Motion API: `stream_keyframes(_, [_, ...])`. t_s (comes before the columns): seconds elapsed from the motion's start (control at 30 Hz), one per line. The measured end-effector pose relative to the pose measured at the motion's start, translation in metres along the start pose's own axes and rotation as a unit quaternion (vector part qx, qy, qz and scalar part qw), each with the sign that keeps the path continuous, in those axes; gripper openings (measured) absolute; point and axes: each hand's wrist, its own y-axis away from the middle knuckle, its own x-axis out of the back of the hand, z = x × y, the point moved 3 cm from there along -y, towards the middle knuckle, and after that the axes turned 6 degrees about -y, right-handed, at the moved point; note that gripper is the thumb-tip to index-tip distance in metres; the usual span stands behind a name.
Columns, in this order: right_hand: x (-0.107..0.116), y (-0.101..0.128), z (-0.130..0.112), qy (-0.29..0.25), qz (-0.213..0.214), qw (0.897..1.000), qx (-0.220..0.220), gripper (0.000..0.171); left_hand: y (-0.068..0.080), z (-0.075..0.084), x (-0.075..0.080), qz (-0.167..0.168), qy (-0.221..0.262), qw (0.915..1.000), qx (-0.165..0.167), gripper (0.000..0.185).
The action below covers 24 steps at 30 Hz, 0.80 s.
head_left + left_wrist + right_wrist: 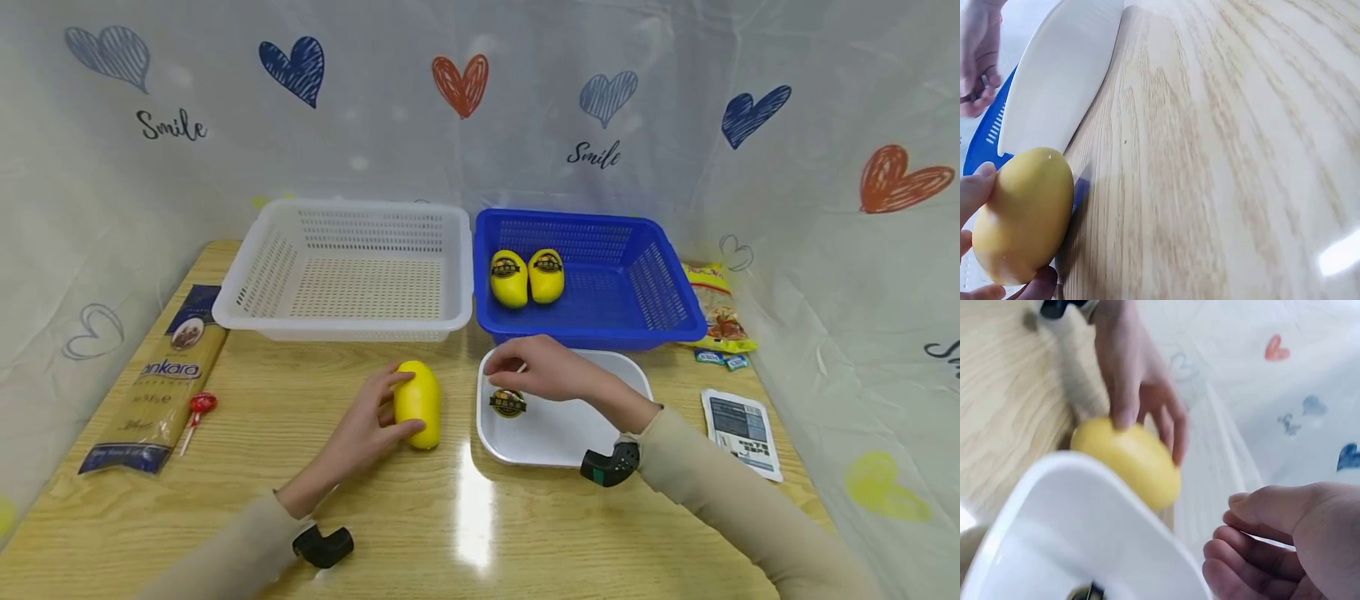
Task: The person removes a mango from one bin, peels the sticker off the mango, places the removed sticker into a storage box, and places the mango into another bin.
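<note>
Left hand [367, 429] grasps the mango [417, 404], fingers and thumb curled round it, mango lying on the table [420, 525] just left of the white tray [555, 433]. Right hand [536, 367] hovers over the tray's far left corner, fingers curled; something thin may be pinched at the fingertips but cannot tell. A round dark sticker [507, 403] lies in the tray under that hand. Behind: white basket [352, 267] on the left, blue basket [600, 283] on the right with two mangoes [527, 277] side by side, stickers up. Pasta pack [161, 383] and lollipop [197, 412] at the left table edge; snack bag [716, 312] and a white sachet [742, 429] at the right. Left wrist view: mango [1022, 215] held, tray rim [1060, 69] just beyond it. Right wrist view is blurred.
</note>
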Motion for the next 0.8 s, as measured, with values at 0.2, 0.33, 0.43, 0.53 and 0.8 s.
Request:
stream_keyframes(0.2, [-0.018,-0.027,-0.022,0.035,-0.004,0.999,0.032,0.023,0.002,-0.003,-0.005,-0.008,0.044,0.9985,0.032,0.062])
stream_keyframes(0.33, [-0.035,-0.046,-0.029,0.087,-0.025,0.995,0.049,0.025,0.004,-0.003,-0.004,-0.007,0.043,0.9984,0.037,0.062])
stream_keyframes(0.43, [-0.047,-0.058,-0.035,0.109,-0.033,0.992,0.055,0.023,0.006,-0.003,0.0,-0.008,0.033,0.9985,0.042,0.065])
stream_keyframes(0.53, [-0.057,-0.066,-0.038,0.132,-0.036,0.989,0.047,0.025,0.007,-0.003,0.005,-0.02,0.005,0.999,0.041,0.062])
stream_keyframes(0.8, [-0.072,-0.077,-0.039,0.168,-0.019,0.986,0.0,0.032,0.006,0.006,0.059,0.012,-0.092,0.9956,0.017,0.039])
